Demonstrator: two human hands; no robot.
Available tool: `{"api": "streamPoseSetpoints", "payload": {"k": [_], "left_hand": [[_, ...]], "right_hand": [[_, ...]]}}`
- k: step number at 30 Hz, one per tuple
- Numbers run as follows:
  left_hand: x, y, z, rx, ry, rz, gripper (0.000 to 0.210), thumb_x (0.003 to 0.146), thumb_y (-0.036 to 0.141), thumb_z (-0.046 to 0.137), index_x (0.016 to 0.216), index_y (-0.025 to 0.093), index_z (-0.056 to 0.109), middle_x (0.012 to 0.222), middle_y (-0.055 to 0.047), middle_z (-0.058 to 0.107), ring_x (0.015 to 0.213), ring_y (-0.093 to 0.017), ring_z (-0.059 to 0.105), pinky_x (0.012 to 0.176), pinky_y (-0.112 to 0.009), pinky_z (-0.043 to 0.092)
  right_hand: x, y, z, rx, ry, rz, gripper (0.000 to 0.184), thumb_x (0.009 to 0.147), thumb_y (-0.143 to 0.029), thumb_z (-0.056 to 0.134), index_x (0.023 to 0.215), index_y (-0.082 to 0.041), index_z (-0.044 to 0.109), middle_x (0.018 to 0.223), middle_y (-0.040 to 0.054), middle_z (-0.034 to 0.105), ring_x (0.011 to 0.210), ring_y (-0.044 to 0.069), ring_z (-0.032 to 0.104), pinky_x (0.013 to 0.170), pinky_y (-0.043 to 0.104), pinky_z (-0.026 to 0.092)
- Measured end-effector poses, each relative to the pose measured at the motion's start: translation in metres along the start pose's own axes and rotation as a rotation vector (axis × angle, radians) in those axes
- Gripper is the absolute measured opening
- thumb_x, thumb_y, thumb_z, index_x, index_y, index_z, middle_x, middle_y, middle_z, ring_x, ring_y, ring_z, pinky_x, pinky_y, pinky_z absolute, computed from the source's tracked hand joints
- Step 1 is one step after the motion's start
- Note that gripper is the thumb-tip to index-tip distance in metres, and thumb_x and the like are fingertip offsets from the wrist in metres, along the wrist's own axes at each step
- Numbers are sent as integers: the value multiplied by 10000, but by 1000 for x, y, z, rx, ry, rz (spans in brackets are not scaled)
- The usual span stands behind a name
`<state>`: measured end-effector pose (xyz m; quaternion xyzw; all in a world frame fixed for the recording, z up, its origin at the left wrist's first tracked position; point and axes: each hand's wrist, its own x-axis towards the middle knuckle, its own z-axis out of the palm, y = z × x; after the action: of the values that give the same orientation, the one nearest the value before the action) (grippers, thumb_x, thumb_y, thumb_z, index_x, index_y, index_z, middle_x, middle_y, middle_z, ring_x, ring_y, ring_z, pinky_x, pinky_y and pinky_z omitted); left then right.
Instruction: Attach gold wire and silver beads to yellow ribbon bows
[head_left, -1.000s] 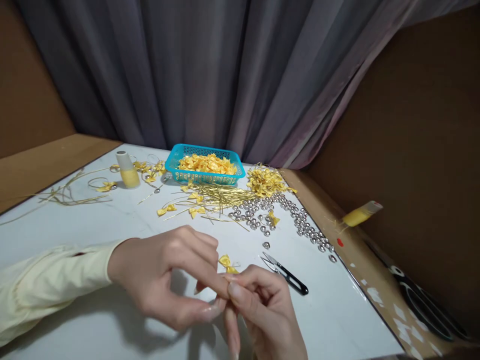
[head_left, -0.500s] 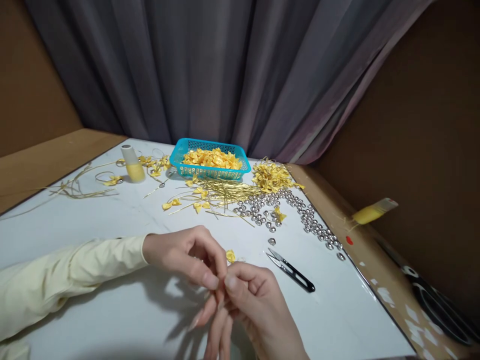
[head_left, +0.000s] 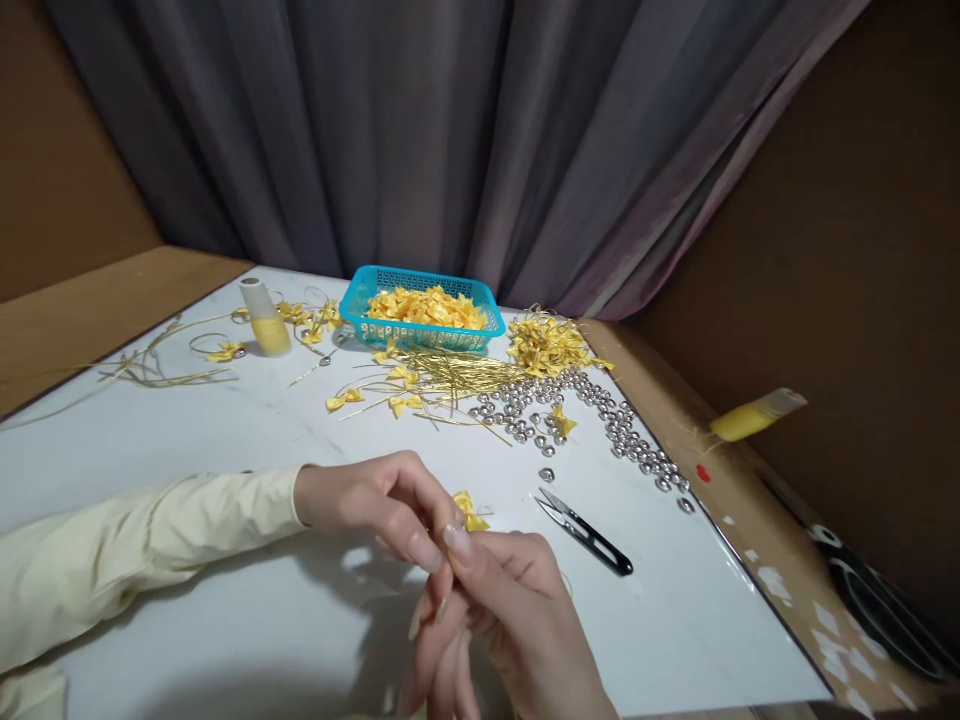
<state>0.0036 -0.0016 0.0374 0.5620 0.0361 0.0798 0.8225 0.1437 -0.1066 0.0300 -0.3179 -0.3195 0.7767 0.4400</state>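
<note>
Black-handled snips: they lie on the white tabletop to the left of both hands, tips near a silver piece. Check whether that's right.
Wrong side: the head view shows the snips to the right of both the left hand and right hand. They do lie on the white tabletop, tips near a silver piece.

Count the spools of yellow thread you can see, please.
2 in view: one spool on the white board, left of the blue basket; the other spool at far right, beyond the board's edge. More could be hidden.
</note>
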Motion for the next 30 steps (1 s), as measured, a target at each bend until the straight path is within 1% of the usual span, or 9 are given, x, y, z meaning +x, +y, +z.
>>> {"api": "streamPoseSetpoints", "payload": {"k": [3, 7, 10, 12, 17, 20, 23, 27, 30], "left_hand": [[1, 1, 1, -2, -42, 31, 64, 712, 186, 667, 678, 133, 674, 614, 12, 517, 492, -69, 379, 429, -181, 277], [4, 1, 2, 63, -77, 88, 81, 709, 181, 667, 652, 123, 661, 649, 7, 506, 527, -69, 380, 452, -171, 305], [5, 0, 1, 98, -60, 111, 140, 675, 229, 703, 612, 128, 630, 629, 18, 486, 535, -74, 392, 473, -173, 334], [5, -1, 1, 125, -38, 118, 178, 661, 255, 719, 591, 132, 611, 615, 23, 477, 537, -78, 408, 486, -175, 353], [5, -1, 1, 186, -13, 111, 214, 716, 290, 688, 594, 128, 620, 638, 16, 493, 562, -81, 441, 520, -178, 383], [4, -1, 1, 207, -1, 102, 232, 715, 314, 693, 595, 124, 635, 639, 7, 501, 573, -90, 458, 510, -183, 386], [4, -1, 1, 199, 10, 105, 228, 705, 312, 700, 588, 125, 644, 626, 9, 500, 569, -89, 457, 504, -184, 382], [4, -3, 0, 188, 4, 112, 166, 687, 255, 710, 590, 134, 648, 625, 19, 501, 565, -78, 442, 510, -174, 373], [4, -3, -1, 193, 4, 113, 171, 696, 262, 701, 590, 139, 647, 623, 19, 503, 556, -80, 440, 521, -179, 383]], "right_hand": [[0, 1, 1, 1, -7, -5, 468, 817, -512, 565, 605, -95, 571, 396, 46, 590, 243, 70, 454, 244, 128, 313], [0, -2, 1, -42, -51, 5, 516, 817, -557, 537, 576, -101, 566, 393, 48, 587, 235, 60, 424, 248, 132, 298], [0, -2, 1, -69, -64, 6, 531, 813, -580, 525, 577, -106, 559, 396, 48, 589, 234, 58, 417, 242, 132, 280], [0, -2, 1, -85, -45, -2, 525, 813, -578, 527, 579, -109, 557, 391, 43, 583, 237, 57, 418, 243, 130, 274], [0, 0, 2, -91, -25, -20, 516, 812, -576, 529, 569, -121, 546, 374, 19, 559, 221, 47, 386, 237, 133, 254], [-1, 0, 2, -112, -15, -23, 524, 804, -590, 527, 559, -127, 533, 372, 12, 553, 219, 45, 383, 236, 135, 252], [-1, 0, 2, -137, 6, -41, 510, 814, -573, 528, 574, -124, 542, 391, 13, 560, 243, 47, 406, 244, 135, 259], [-2, -1, 3, -165, 25, -64, 482, 829, -542, 532, 580, -130, 545, 399, 13, 557, 279, 57, 434, 256, 139, 268], [-2, -2, 3, -189, 54, -73, 474, 822, -542, 542, 578, -136, 550, 393, 8, 546, 289, 63, 437, 257, 144, 264]]}}
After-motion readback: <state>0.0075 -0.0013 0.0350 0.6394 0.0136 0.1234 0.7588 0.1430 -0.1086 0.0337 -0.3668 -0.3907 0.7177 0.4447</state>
